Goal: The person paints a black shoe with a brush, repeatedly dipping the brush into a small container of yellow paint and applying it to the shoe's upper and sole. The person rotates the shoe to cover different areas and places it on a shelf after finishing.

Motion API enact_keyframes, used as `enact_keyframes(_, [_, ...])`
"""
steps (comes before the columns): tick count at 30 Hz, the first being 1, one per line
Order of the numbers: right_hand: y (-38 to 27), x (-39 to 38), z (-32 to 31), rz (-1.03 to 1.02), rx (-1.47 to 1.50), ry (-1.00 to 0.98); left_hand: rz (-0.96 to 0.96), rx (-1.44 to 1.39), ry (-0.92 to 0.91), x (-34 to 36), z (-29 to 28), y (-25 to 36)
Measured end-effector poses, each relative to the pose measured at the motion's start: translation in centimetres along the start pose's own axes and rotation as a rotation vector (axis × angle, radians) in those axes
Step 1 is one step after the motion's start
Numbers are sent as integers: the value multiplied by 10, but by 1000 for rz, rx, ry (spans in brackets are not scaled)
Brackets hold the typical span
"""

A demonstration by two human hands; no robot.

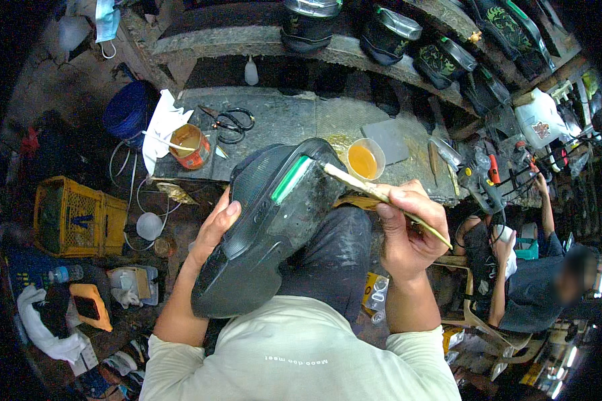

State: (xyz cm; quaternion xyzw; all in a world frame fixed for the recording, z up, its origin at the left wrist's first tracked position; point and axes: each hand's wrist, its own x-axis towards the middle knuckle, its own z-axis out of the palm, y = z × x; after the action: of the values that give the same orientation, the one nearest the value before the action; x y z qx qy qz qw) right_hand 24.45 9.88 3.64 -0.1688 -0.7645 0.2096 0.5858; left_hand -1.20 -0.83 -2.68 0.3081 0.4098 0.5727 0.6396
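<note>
My left hand (217, 224) grips a black shoe (237, 274), held tilted over my lap with part of its sole and a green strip (291, 179) showing; most of my left fingers are hidden behind it. My right hand (411, 224) is closed on a pale, thin brush or stick (354, 182), whose tip meets the shoe's edge beside the green strip. Just beyond stand a clear cup of amber liquid (362, 160) and a grey plate (392, 134) on the worn bench (281, 113). An orange can (192, 152) with a stick in it and black scissors (231, 125) lie further left.
Shelves with black shoes (388, 37) run above the bench, tools (493, 169) and a white jug (536, 117) at its right. At my left are a yellow crate (73, 217) and blue bucket (124, 117). A co-worker (528, 297) sits close at my right.
</note>
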Motion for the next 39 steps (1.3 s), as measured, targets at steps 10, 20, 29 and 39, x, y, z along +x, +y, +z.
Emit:
enact_keyframes(10, [-16,15,-13,-100,-112,-104,55,84,135,-10,11,18])
enact_keyframes(20, [-14,17,-14,-143,-210,-142,137,200,130,-9,13,21])
enact_keyframes(29, [-17,10,-13,-135,-182,-171,141,150,137,-10,15,17])
enact_keyframes(39, [-33,6,-15,-94,-167,-295,153,181,154,-7,11,14])
